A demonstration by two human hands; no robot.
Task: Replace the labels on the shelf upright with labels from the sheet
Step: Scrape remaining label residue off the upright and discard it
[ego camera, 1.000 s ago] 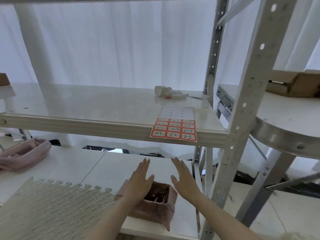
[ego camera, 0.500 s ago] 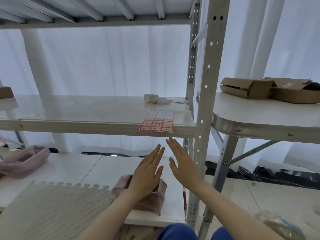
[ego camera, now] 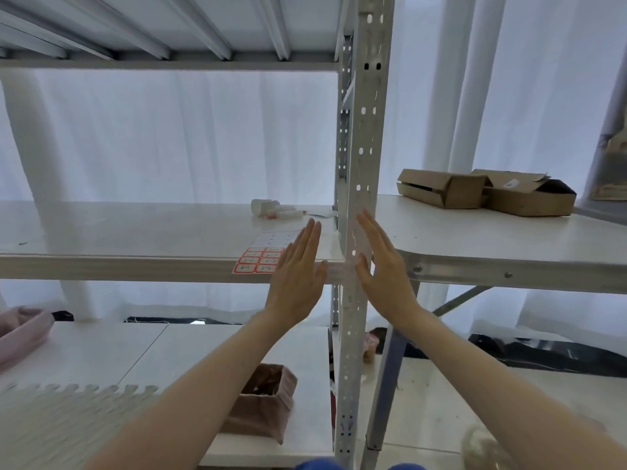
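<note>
- At the shelf upright, the left hand and right hand were flat-fingered, holding nothing.
- Labels on the sheet were judged thin, limp and sticky, best peeled from a corner.

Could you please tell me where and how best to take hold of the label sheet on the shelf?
Pinch the label sheet at its near left corner, coming from the front. It lies flat on the shelf, so only that edge, seemingly past the shelf's front lip, gives a thumb room. The left hand is nearest.
</note>
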